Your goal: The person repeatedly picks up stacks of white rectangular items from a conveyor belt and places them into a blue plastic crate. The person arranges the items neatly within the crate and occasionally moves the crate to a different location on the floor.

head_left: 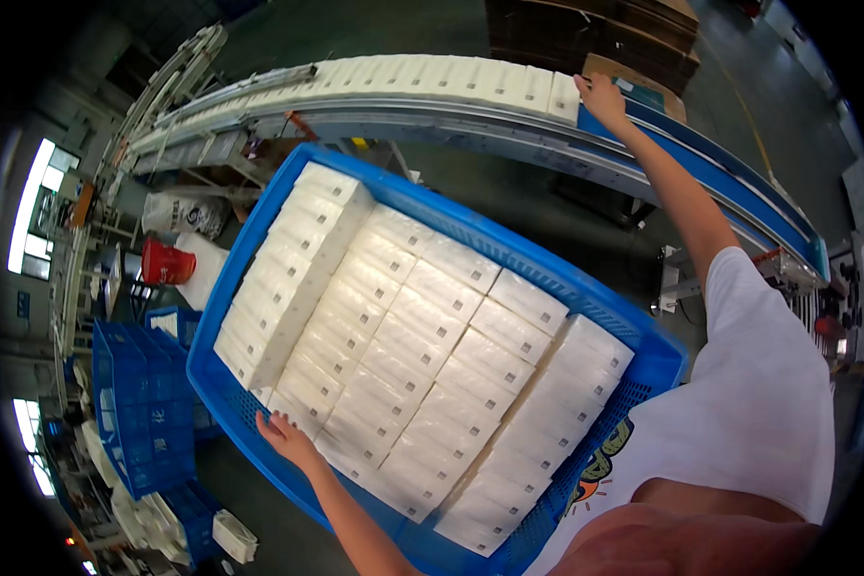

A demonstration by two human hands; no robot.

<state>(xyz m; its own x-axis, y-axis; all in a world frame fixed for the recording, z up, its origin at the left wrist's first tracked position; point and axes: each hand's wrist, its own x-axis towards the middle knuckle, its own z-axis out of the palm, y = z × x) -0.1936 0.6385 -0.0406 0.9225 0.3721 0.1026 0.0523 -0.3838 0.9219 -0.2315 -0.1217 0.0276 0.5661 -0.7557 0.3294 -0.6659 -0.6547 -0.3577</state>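
Note:
A large blue plastic crate stands in front of me, filled with rows of white plastic-wrapped packs that look like tissue packs. Each has a small dark square mark. The row along the crate's left side rises higher than its neighbour. My left hand is at the crate's lower left, fingers spread, beside the packs and holding nothing. Farther off, my right arm stretches to the conveyor. There my right hand rests with extended fingers against the end pack of a long upright row, not wrapped around it.
The conveyor's blue belt runs right past the row's end. Brown cardboard is stacked behind it. At left are stacked blue crates, a red bucket and a white sack. A metal rail flanks the row.

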